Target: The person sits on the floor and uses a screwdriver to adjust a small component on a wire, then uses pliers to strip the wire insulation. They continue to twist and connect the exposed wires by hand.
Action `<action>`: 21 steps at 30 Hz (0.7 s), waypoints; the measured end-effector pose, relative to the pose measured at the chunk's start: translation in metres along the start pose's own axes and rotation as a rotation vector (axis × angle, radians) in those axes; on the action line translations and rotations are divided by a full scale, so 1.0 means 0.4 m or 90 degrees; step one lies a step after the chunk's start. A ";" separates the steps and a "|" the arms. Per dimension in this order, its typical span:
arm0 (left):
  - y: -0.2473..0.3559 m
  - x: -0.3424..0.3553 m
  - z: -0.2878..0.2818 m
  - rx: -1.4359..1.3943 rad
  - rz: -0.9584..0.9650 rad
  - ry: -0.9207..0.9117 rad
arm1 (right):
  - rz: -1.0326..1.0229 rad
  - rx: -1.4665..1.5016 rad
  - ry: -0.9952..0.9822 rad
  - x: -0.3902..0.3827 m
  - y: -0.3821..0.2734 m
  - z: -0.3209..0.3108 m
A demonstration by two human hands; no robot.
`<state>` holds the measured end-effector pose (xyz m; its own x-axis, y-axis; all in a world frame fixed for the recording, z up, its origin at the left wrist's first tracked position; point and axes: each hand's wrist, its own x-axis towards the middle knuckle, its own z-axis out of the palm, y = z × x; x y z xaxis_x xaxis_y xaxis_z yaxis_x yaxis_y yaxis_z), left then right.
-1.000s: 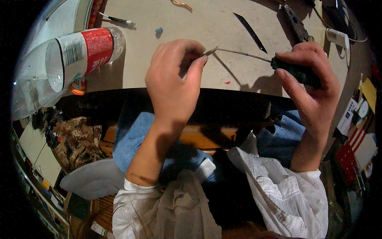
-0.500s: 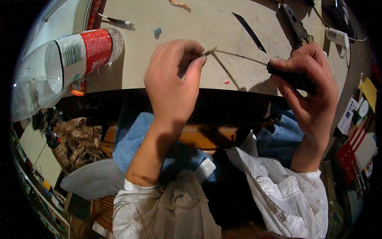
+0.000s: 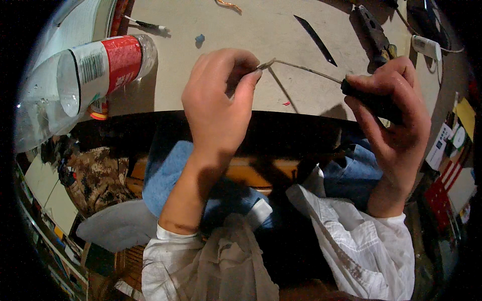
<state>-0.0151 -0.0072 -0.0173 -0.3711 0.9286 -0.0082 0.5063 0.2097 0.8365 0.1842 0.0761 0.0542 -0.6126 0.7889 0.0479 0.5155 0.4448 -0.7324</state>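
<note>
My left hand [image 3: 218,90] is closed in a pinch: thumb and forefinger grip a small metal piece [image 3: 263,65], whose free end projects to the right of the fingertips. What the piece is exactly is too small to tell. My right hand [image 3: 394,100] is closed around the dark handle of a screwdriver-like tool [image 3: 306,68]. Its thin metal shaft runs left, slanting slightly upward, and its far end meets the projecting end of the metal piece; whether the two are joined or only touching I cannot tell. Both items are held up over the near part of the pale tabletop [image 3: 170,83], between my hands.

On the surface beyond the shaft lies a flat black strip [image 3: 316,41], set diagonally. Pliers [image 3: 370,27] lie to its right, beyond my right hand, with a white block [image 3: 426,47] and its cord near them. A small blue lump [image 3: 200,38] sits beyond my left hand. A red scrap [image 3: 286,104] lies near the front edge. At left, a clear plastic bottle [image 3: 122,65] with a red-and-white label rests on its side.
</note>
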 end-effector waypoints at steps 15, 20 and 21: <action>-0.002 0.002 0.003 -0.015 0.004 0.001 | 0.010 -0.026 -0.011 0.004 -0.009 0.001; -0.001 0.002 0.001 -0.015 -0.018 -0.003 | 0.023 -0.050 -0.015 0.005 -0.016 0.001; 0.000 0.004 0.000 -0.016 -0.013 -0.005 | 0.024 -0.053 -0.014 0.006 -0.017 0.003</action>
<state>-0.0155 -0.0058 -0.0171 -0.3746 0.9267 -0.0295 0.4791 0.2207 0.8496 0.1785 0.0745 0.0586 -0.6049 0.7963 0.0062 0.5854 0.4500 -0.6744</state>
